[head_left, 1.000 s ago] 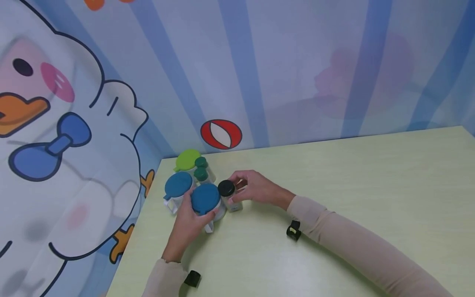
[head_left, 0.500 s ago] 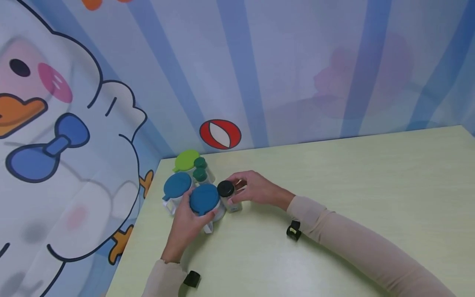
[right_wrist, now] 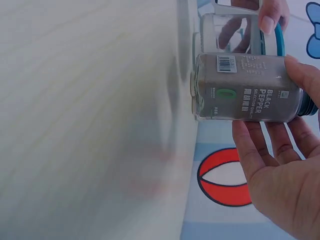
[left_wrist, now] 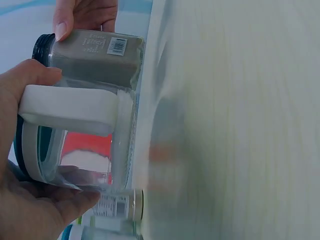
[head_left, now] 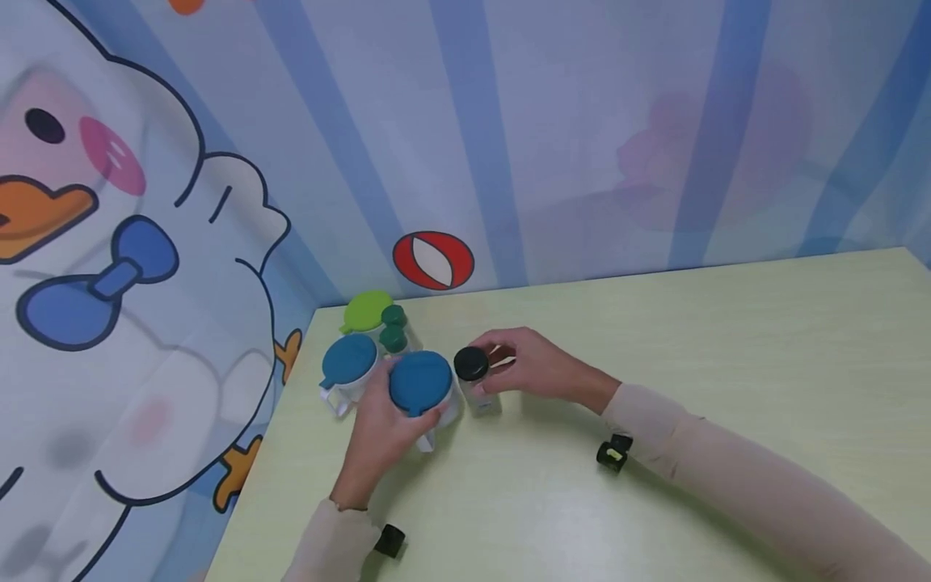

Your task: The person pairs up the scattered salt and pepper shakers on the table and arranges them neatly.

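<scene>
Gripping a blue-lidded jug (head_left: 420,383) in the left hand (head_left: 381,434) — thumb close to the white handle (left_wrist: 70,105), fingers round the opposite side. Holding a black pepper jar (right_wrist: 240,89) in the right hand (head_left: 540,365), with thumb on 1 side and fingers on the other. Keeping both upright over the pale bench (head_left: 655,347), jar just right of jug — cannot tell if resting on it. Left of these, another blue-lidded jug (head_left: 350,358); behind, 2 green-capped jars (head_left: 393,338) and a lime-lidded jug (head_left: 367,312) near the back corner.
</scene>
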A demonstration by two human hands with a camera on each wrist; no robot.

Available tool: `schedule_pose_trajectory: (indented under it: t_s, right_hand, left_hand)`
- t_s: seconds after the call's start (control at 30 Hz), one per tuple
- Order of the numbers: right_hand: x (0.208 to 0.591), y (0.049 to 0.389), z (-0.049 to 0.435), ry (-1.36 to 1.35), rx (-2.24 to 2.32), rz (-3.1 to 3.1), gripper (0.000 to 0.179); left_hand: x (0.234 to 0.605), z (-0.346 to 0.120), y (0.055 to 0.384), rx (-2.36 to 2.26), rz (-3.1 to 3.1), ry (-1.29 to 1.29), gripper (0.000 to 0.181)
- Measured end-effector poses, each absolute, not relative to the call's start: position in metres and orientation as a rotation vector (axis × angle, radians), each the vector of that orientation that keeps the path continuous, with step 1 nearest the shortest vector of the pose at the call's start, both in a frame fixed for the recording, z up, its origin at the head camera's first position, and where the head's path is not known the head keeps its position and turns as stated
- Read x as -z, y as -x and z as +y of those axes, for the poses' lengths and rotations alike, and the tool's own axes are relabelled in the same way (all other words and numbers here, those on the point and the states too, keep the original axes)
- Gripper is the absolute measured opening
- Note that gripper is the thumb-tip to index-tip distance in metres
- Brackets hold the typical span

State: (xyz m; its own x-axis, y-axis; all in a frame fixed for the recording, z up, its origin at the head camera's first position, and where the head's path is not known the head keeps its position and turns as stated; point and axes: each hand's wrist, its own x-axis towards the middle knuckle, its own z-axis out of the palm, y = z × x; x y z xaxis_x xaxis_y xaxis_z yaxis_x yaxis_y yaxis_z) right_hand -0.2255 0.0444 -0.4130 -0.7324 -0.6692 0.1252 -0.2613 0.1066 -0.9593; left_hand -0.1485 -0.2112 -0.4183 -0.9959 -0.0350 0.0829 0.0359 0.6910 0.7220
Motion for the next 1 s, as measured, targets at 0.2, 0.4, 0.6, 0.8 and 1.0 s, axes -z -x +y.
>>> schedule_pose_trajectory:
  t_s: [0.2,0.4,0.6,0.8,1.0]
  right_hand:
    - [0.398,0.216,0.082,0.866,1.637,2.139,0.044]
    - [0.390,0.197,0.125,0.875,1.587,2.226,0.044]
    - [0.388,0.181,0.165,0.857,1.551,2.303,0.042]
    - [0.388,0.166,0.197,0.790,1.523,2.388,0.042]
    - [0.389,0.153,0.224,0.735,1.492,2.486,0.045]
  left_hand:
    - [0.412,-0.185,0.144,1.206,-2.797,0.057,0.093]
    - [0.404,-0.159,0.139,1.189,-2.793,0.153,0.092]
    - [0.402,-0.129,0.137,1.220,-2.791,0.282,0.091]
    - [0.401,-0.099,0.134,1.244,-2.805,0.395,0.093]
    - [0.403,-0.071,0.134,1.248,-2.814,0.470,0.093]
